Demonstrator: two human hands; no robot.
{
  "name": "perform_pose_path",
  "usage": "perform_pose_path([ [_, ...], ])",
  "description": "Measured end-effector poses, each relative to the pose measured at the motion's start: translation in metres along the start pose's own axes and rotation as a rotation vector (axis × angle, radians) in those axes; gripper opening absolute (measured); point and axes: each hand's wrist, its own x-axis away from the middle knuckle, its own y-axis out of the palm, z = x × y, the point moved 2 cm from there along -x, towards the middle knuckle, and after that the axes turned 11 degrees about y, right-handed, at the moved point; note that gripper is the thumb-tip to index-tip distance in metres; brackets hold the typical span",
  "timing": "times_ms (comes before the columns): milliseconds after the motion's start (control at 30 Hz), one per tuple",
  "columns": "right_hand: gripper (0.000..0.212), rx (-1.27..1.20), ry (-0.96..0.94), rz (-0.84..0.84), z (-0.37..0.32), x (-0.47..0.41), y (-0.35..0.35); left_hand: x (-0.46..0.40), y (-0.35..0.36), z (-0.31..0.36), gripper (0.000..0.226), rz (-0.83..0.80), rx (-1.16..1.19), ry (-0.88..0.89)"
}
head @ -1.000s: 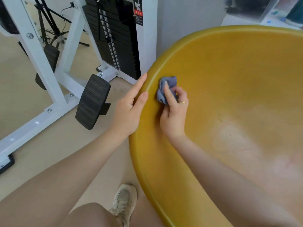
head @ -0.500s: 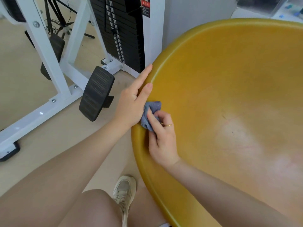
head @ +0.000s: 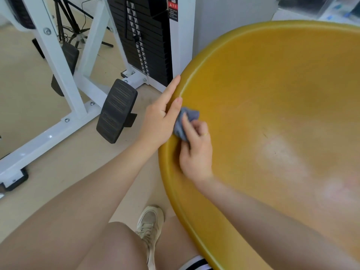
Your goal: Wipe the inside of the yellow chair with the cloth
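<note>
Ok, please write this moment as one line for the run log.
left hand: steadies yellow chair rim | right hand: holds cloth on inner wall near rim | stage: wiping

Beige floor (head: pixel 39 106), smooth, evenly lit. White-framed gym machine (head: pixel 64 75) at left w/ black weight stack (head: pixel 144 39) & red-and-black warning label (head: pixel 173 8). Two black ribbed footplates (head: pixel 116 110) on frame. Black tripod (head: pixel 66 18) w/ cable behind. Pale wall panel (head: pixel 229 18) beyond stack; blurred clutter top right.
</note>
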Motion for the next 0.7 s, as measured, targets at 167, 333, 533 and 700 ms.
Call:
perform_pose_path([
  [167,0.051,0.145,-0.167,-0.136,0.008,0.026,-0.005,0.018,0.004,-0.002,0.053,-0.014,0.069,-0.079],
  [333,0.057,0.257,-0.038,0.060,0.036,-0.046,-0.023,0.028,0.008,0.000,0.053,0.029,0.044,-0.110],
  [533,0.062,0.112,0.166,0.121,0.037,-0.066,-0.025,0.033,0.010,0.001,0.054,0.061,0.022,-0.122],
  [700,0.056,0.063,-0.085,-0.211,0.018,0.041,-0.015,0.033,0.010,-0.003,0.052,0.090,0.016,-0.125],
])
